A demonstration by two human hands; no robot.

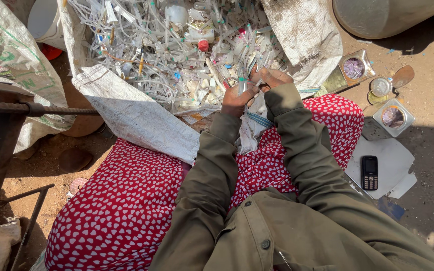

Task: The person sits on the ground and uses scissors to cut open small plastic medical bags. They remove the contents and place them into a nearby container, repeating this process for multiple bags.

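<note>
My left hand [236, 100] grips a small clear plastic syringe barrel [242, 85] held upright. My right hand [272, 78] meets it from the right and pinches the top of the same piece. Both hands hover at the near edge of a big heap of clear plastic tubing and syringes [177, 45] that fills an open woven white sack [131, 115]. My olive sleeves reach out over a red cloth with white hearts [126, 200] that covers my lap.
On the dirt to the right lie a black mobile phone [369, 172] on white card [393, 160], two small open tins [393, 118] and a spoon [402, 77]. A rusty metal bar [36, 108] crosses at left. A large drum [377, 17] stands at top right.
</note>
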